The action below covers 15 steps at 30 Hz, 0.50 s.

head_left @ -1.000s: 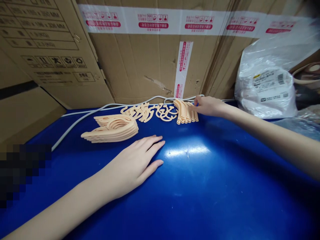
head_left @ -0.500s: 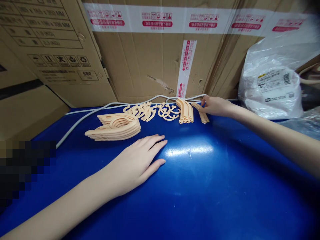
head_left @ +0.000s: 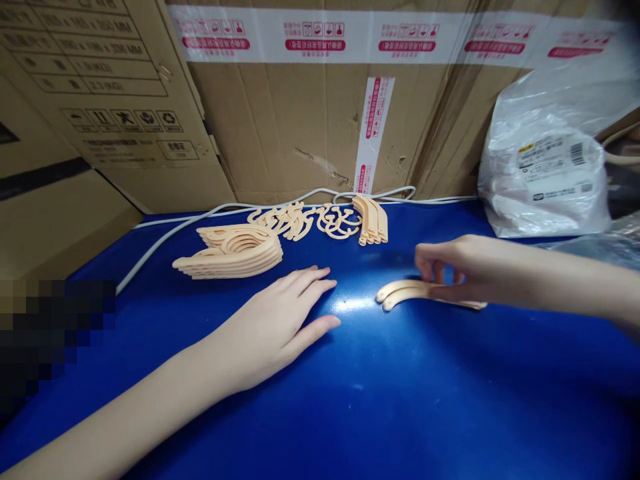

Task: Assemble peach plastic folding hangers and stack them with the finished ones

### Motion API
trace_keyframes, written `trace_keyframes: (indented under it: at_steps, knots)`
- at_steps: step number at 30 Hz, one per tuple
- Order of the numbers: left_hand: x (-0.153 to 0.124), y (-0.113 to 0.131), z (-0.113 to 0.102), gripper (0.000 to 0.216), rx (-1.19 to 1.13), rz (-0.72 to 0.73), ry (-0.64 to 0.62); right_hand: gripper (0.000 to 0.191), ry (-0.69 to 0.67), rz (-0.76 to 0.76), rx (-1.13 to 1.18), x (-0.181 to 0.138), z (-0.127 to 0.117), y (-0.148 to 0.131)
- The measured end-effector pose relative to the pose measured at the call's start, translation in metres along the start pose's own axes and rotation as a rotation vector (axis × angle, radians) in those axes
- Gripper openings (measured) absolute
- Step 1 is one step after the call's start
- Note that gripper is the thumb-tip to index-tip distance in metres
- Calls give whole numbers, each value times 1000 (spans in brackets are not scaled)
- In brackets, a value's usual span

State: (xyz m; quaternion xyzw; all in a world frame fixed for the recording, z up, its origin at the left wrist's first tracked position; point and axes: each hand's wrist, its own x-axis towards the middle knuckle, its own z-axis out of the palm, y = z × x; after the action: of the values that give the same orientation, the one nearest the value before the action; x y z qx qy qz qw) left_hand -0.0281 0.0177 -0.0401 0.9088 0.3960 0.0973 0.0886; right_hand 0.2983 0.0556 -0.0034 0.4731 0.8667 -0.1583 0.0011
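Observation:
My right hand [head_left: 447,267] is closed round two curved beige plastic strips [head_left: 403,292], which lie side by side, low over the blue table [head_left: 350,413]. Its fingers cover their middle part. Flat on the table, my left hand [head_left: 280,327] has its fingers stretched out and holds nothing. Just beyond it is a stack of swan-shaped beige plastic pieces [head_left: 235,253]. Farther back lie small beige hooks [head_left: 295,220], a group of thin curved beige pieces [head_left: 340,223] and a bundle of curved strips [head_left: 371,220] like those in my right hand.
Cardboard boxes [head_left: 300,120] stand along the back and left. A white cable [head_left: 165,243] runs behind the pieces. At the back right sits a clear plastic bag [head_left: 545,180] with a white labelled package inside. A pixelated dark patch covers the left edge.
My right hand has brought the two curved strips from the back of the table toward me and turned them sideways. My left hand has hardly moved.

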Motion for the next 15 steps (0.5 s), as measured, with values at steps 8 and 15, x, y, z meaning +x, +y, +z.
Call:
trace_keyframes:
  at_steps: [8, 15]
  knots:
    - [2, 4, 1, 32, -24, 47, -9, 19, 226, -337, 281, 20, 51, -62]
    - [4, 2, 2, 17, 32, 89, -9, 24, 293, -455, 138, 13, 57, -56]
